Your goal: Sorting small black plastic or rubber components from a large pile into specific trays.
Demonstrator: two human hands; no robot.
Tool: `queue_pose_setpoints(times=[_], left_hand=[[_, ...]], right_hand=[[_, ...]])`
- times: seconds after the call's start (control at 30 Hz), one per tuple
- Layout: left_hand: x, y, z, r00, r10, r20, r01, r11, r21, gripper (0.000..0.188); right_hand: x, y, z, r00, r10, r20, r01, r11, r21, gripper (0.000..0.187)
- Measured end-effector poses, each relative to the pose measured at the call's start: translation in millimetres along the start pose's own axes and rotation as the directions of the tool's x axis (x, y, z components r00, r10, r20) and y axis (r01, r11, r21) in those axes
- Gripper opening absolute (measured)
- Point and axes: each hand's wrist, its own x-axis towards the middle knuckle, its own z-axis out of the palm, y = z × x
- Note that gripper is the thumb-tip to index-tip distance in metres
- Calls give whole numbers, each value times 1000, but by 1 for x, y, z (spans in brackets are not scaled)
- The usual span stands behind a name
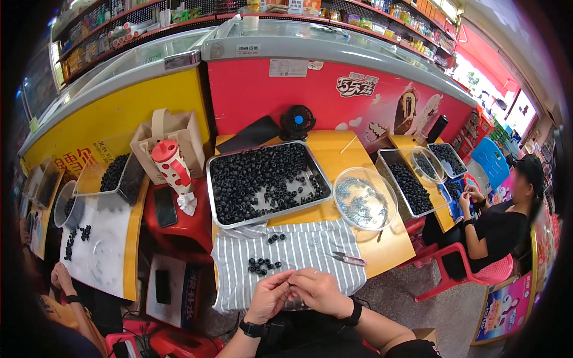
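Observation:
My left hand and my right hand meet above the front edge of a grey-and-white striped cloth. Both are closed in a pinch, fingertips together, around a small dark piece that the fingers mostly hide. Just beyond my left hand, several black ring-like parts lie loose on the cloth, with a few more farther up. Thread snips with a pinkish handle rest to the right of them. Behind the cloth stands a metal tray full of the same black parts.
A clear round tub of small bluish bits stands right of the tray. Behind it sits a small black fan. A spotted tumbler and phone are on a red stool at left. Other people sit working on both sides.

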Motion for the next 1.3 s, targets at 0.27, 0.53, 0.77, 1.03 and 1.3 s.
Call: queue_pose_setpoints(times=[0.27,0.53,0.77,1.03,1.3], left_hand=[[-4,0,-5,1000,-9,-11,9,1000,1,22],[-3,0,-4,1000,3,-11,-3,1000,9,23],[5,-5,17,976,73,-207,1,942,336,19],[23,-3,40,837,530,135,-214,90,973,27],[24,-14,50,882,465,72,-299,436,849,21]], right_hand=[[20,74,-28,949,252,-189,-302,897,-321,13],[26,70,-15,960,266,-85,-279,910,-308,7],[21,71,-14,964,264,-12,-249,893,-374,8],[6,57,-17,969,241,-50,-244,968,-57,5],[-17,31,-11,945,225,-239,-155,947,282,15]])
